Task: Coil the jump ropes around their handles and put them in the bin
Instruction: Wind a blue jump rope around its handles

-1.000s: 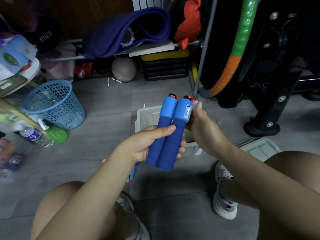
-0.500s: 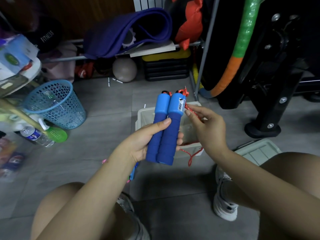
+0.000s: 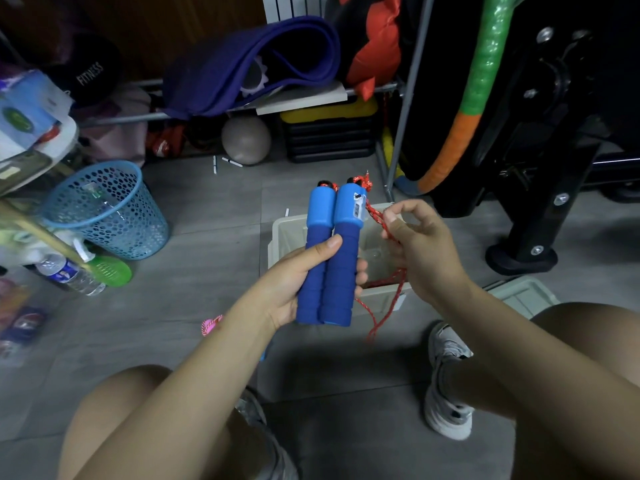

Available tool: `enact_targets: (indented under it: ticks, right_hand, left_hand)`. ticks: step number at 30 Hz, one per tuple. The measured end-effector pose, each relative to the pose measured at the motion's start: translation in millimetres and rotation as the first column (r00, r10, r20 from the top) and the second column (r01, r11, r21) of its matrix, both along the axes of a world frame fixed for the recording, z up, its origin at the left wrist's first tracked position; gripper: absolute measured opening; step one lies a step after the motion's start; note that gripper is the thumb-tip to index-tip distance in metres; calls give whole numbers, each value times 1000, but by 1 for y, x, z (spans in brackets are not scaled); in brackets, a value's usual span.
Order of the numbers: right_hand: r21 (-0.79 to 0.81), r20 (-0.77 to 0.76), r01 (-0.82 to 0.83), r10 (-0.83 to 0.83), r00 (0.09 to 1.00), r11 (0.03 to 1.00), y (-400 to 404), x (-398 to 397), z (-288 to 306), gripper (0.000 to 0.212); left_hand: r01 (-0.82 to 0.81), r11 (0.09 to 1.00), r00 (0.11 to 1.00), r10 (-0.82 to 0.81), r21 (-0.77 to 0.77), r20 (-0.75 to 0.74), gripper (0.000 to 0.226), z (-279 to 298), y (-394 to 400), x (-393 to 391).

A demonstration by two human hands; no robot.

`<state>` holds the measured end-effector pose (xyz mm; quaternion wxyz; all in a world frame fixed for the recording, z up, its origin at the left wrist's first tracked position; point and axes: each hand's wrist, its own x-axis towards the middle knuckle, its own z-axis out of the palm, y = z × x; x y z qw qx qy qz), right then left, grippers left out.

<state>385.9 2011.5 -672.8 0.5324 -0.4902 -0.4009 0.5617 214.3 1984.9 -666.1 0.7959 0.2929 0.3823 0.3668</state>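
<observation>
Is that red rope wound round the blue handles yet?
Not yet. The rope hangs loose beside the handles, whose grips are bare; the right hand pinches it.

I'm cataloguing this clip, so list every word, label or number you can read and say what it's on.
"FITNESS": white letters on the black cap on the left shelf.
Small sticker on the right blue handle: too small to read.
Water bottle label: blurred.
Blue-and-white packaging on the far left: print unreadable.

right hand (image 3: 420, 249) off the handles (image 3: 331, 258) — now pinching red rope (image 3: 375, 216)
</observation>
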Motion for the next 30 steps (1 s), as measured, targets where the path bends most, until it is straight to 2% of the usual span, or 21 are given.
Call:
enact_targets:
  ticks: [2,4,7,10,12,15,17,21,25,28,30]
  right_hand:
    - [89,176,32,-47,983,995,-1,-1,-2,13]
    - [165,274,25,-71,959,986,-2,-2,-2,16]
    - [217,309,-32,-38,950,976,-2,0,1,12]
    - [234,355,-92,3,935,968,-3,2,0,5]
    - [239,394,-92,-10,919,967,-3,2,0,7]
    - [199,373,-54,-25,928,978,-1,2,5,14]
    - [128,290,-61,22,957,990,0,3,8,20]
    - [-1,131,-143,142,981,990,1,2,10,25]
    - [15,131,-135,132,983,991,5,9,12,16]
    - [35,95,-242,238,967,970,6,14,12,13]
    - [85,128,-286,274,953,955,5,15,11,13]
  left_hand:
    - [-7,1000,1000,8,-11,18,36,0,0,-1]
    - [-8,1000,1000,8,-6,25,35,0,0,-3]
    - [-18,1000,1000,18,-5,18,36,-1,1,-6]
    - [-4,1000,999,4,-2,39,51,0,2,-8]
    - [11,1000,999,-11,0,31,52,-1,1,-8]
    - [38,999,999,-38,5,30,60,-2,0,-8]
    - [55,998,998,-56,3,40,67,-2,0,-7]
    - [64,998,998,-63,-25,25,64,-2,-1,-7]
    - [116,992,993,-115,-43,23,74,0,1,-11]
    - [148,987,988,-145,-59,59,65,0,1,-12]
    - [170,984,983,-165,-52,85,56,0,1,-12]
